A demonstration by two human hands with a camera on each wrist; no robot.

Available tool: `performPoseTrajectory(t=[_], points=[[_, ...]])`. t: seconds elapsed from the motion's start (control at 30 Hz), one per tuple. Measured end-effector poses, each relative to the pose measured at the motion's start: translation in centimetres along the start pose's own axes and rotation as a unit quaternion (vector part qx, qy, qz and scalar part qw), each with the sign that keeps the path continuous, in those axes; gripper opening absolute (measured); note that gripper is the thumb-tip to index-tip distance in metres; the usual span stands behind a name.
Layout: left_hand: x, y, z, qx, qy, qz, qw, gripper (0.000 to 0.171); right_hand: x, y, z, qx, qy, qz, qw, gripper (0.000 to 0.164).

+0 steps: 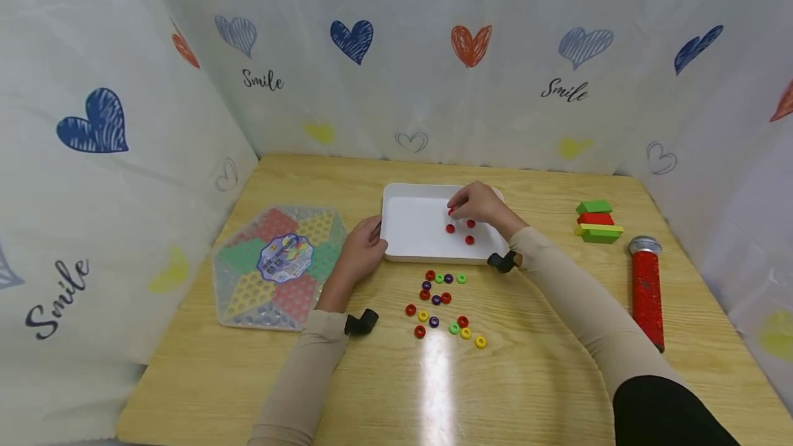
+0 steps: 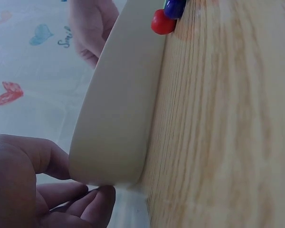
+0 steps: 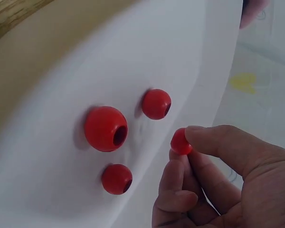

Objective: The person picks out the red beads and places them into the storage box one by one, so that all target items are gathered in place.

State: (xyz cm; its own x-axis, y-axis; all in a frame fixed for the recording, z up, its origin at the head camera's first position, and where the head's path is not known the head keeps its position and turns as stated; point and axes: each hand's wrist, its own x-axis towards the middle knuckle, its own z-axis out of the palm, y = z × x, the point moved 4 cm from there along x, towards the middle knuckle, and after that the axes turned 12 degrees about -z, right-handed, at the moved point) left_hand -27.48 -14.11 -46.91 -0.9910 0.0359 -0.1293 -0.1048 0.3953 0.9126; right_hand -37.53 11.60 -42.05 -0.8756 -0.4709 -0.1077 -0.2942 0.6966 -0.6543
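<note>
A shallow white tray (image 1: 411, 226) lies on the wooden table. My left hand (image 1: 362, 250) grips its left end, thumb and fingers at the rim and side wall, as the left wrist view shows close up. Above the tray's right half, my right hand (image 1: 480, 203) pinches a small red bead (image 3: 180, 141) between thumb and fingertips. Below that hand, three more red beads (image 3: 104, 127) with dark holes sit apart from one another on the tray floor.
Red, purple, green and yellow beads (image 1: 436, 299) are scattered before the tray. A clear hexagonal case (image 1: 248, 294) with coloured triangles lies left. At right are stacked green, red and yellow blocks (image 1: 599, 235) and a red cylinder (image 1: 647, 294) with a silver top. A heart-printed curtain (image 1: 409, 102) surrounds the table.
</note>
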Motion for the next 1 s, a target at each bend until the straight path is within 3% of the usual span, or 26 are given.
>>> performPoseTrajectory(t=[0.43, 1.0], points=[[-0.4, 0.0, 0.2, -0.005, 0.001, -0.008, 1.0000, 0.062, -0.1, 0.8, 1.1, 0.018, 0.012, 0.016, 1.000, 0.029], [-0.2, -0.1, 0.2, 0.013, 0.008, -0.011, 0.9998, 0.060, -1.1, -0.1, -0.3, 0.019, 0.025, -0.010, 0.999, 0.030]])
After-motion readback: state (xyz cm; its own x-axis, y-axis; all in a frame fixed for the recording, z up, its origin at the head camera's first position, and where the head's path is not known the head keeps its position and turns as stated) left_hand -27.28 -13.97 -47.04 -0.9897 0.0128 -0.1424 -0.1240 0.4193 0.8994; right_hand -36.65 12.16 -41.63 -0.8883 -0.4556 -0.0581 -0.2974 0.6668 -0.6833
